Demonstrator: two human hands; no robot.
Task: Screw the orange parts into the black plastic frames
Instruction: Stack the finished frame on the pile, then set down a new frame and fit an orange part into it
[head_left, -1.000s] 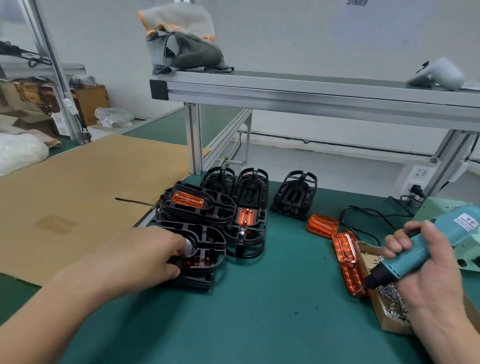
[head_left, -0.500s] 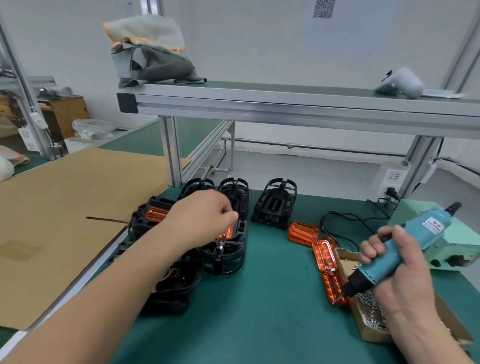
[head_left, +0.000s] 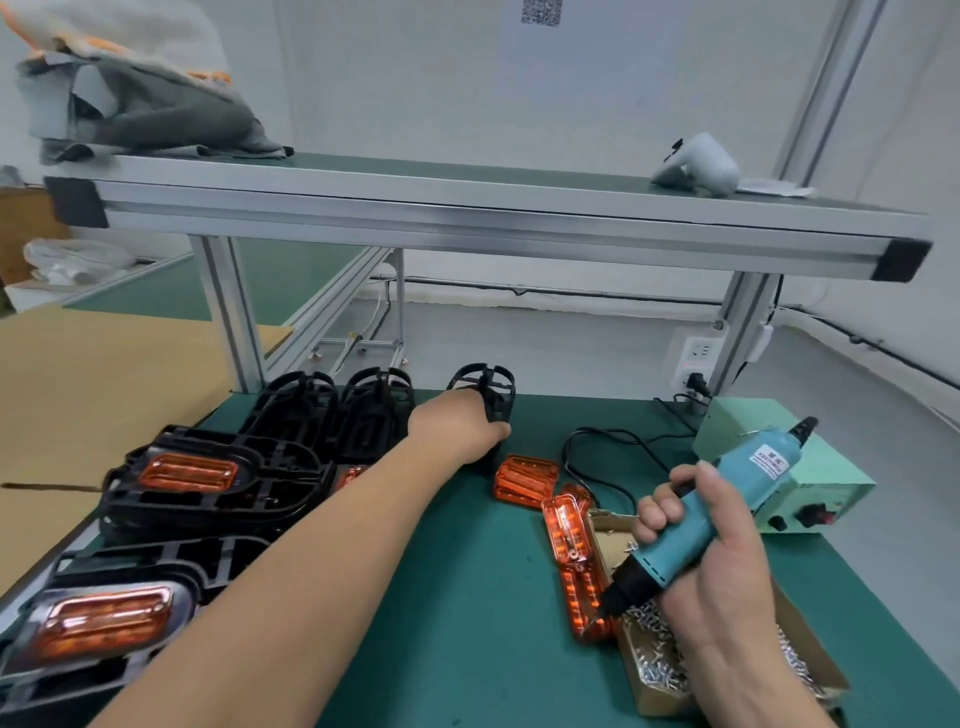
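The left hand (head_left: 457, 426) is stretched out to twelve o'clock on the green mat (head_left: 467, 623), fingers curled around the lower end of an empty black frame (head_left: 485, 387) standing apart from the others. At four o'clock the right hand (head_left: 711, 566) clenches a blue electric screwdriver (head_left: 737, 493), tip down over a cardboard box of screws (head_left: 660, 675). Loose orange parts (head_left: 524, 478) lie between the hands, toward two o'clock. Fitted frames (head_left: 208, 483) are stacked at nine o'clock.

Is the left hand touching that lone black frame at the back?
Touching. The head view shows the left hand gripping the near end of the black frame, with no gap between them.
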